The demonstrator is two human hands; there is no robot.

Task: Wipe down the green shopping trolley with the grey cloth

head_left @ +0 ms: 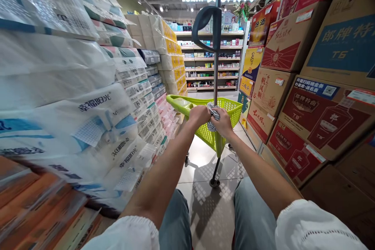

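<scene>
A green plastic shopping cart [233, 114] with lattice sides stands on the tiled floor in front of me. A grey pole [216, 76] with a dark loop handle [220, 27] rises from it. At the cart's near corner, a striped black-and-white cloth [213, 116] is bunched around the base of the pole. My left hand [200, 116] is closed at the cloth's left side, over the cart's rim. From the right, my right hand [223, 122] grips the cloth, its fingers wrapped round it.
Stacked plastic-wrapped paper packs [96, 113] rise close on the left. Printed cartons [325, 113] are piled close on the right. Shelves of small goods [211, 58] stand at the aisle's far end. My knees flank the floor below the cart.
</scene>
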